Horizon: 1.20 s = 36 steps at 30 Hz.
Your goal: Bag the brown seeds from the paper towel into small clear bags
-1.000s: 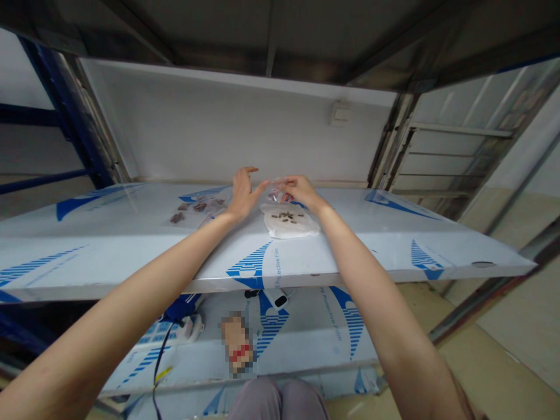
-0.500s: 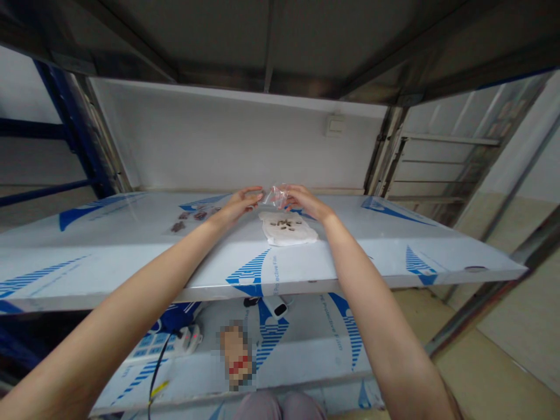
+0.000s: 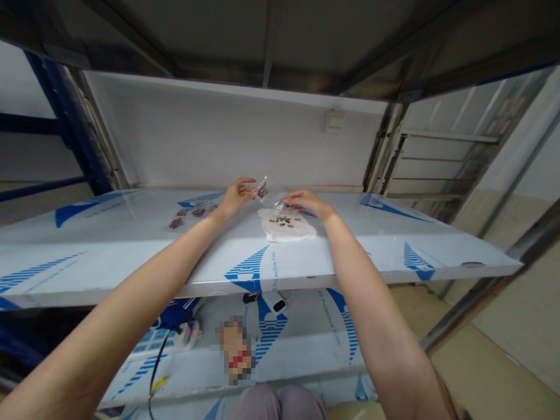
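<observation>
While the left fingers (image 3: 247, 188) pinch a small bag (image 3: 262, 189), the right fingers (image 3: 295, 195) grip clear plastic (image 3: 277, 205) above white cloth (image 3: 286, 233).

At 9 o'clock from the left hand (image 3: 236, 197), small plastic bags (image 3: 188, 214) lie in the way. At 7 o'clock from the right hand (image 3: 304, 201) is a white cloth (image 3: 286, 227). A hand can pass above them, under the upper steel shelf (image 3: 271, 41), and at 3 o'clock until the steel post (image 3: 387, 146).
</observation>
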Tool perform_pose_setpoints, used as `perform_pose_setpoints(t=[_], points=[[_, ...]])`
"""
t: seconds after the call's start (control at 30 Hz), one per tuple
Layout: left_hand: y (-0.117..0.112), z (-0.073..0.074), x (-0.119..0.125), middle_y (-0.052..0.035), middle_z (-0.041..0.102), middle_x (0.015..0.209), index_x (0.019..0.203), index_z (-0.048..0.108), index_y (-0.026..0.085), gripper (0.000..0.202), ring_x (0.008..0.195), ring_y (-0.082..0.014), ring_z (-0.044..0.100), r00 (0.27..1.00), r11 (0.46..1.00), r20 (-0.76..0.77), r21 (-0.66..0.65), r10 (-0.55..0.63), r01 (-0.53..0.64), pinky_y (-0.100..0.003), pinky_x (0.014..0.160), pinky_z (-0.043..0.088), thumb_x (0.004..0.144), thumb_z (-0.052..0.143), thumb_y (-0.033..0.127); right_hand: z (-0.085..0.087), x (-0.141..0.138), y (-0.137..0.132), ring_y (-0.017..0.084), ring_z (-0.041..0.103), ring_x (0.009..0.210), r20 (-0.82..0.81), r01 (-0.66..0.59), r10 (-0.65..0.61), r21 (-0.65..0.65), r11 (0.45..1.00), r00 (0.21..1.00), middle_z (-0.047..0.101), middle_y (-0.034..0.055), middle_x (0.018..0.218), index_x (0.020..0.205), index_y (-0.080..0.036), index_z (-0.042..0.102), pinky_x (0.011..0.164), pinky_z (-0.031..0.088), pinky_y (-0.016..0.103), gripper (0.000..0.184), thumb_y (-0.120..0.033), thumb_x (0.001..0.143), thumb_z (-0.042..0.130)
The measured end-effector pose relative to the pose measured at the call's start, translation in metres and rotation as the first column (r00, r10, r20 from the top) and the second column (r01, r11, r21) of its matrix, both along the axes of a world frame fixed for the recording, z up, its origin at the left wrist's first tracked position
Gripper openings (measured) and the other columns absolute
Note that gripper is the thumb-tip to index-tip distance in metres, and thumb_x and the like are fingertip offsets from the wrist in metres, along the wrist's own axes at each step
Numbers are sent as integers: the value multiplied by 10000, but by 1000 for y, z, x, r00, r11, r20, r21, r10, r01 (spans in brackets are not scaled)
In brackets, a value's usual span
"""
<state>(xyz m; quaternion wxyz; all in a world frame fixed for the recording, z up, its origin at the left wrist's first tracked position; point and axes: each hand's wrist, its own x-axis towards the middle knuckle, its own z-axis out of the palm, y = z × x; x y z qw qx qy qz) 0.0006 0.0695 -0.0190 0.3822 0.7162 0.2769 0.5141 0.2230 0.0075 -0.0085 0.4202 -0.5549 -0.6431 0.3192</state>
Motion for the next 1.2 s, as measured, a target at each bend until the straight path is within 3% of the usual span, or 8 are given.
perform_pose_setpoints(t=[0.2,0.47,0.67,0.73,0.8,0.9,1.1,1.2], points=[[-11,6,4,-53,704,781,920,596,143,300,781,-172,670,1000,1000,6,4,0,0,-326,835,510,643,707,172,-7,7,6,134,587,669,131,20,-21,15,1000,991,713,33,742,763,-179,759,631,451,264,70,-173,701,726],[-30,12,7,-88,722,808,910,624,127,265,743,-187,672,994,992,-3,63,106,-105,-320,752,530,676,705,221,-14,10,13,164,637,683,149,-8,3,28,1000,989,731,31,709,644,-208,755,759,482,301,87,-123,660,749],[-23,4,11,-116,679,1048,1169,523,149,573,878,-184,646,997,994,-74,105,4,3,-315,775,507,643,736,229,-13,10,13,160,631,678,145,-1,-1,18,1000,989,735,29,721,644,-217,752,752,486,305,108,-119,685,735],[-19,0,11,-120,661,1060,1107,543,141,508,859,-176,629,987,989,-143,137,70,-50,-312,765,496,642,729,223,-12,10,13,164,635,701,125,16,-20,30,999,992,739,26,739,660,-223,752,757,490,307,104,-131,701,726],[-16,-1,10,-99,670,972,922,599,136,288,835,-172,612,964,978,-232,191,132,-88,-307,775,478,675,700,247,-11,10,12,166,640,725,115,16,-20,37,999,993,743,24,759,688,-226,754,769,491,308,92,-146,716,718],[-15,-1,9,-65,679,865,747,618,152,137,814,-170,595,931,957,-332,286,152,-55,-303,805,447,730,645,285,-11,11,11,158,641,733,133,-12,6,39,999,991,745,19,773,712,-225,758,792,482,302,81,-156,722,716],[-21,-1,10,-54,684,885,804,624,166,126,756,-164,572,887,940,-416,338,201,-54,-298,752,417,764,604,284,-11,12,9,155,629,731,132,-59,54,36,998,990,742,22,764,706,-207,756,786,468,296,69,-152,712,714],[-22,-4,10,-49,673,918,939,590,170,234,734,-161,569,879,946,-421,310,223,-91,-289,723,414,746,645,290,-11,12,10,151,611,711,145,-71,65,33,997,987,726,12,726,715,-207,758,731,461,287,34,-199,710,725]])
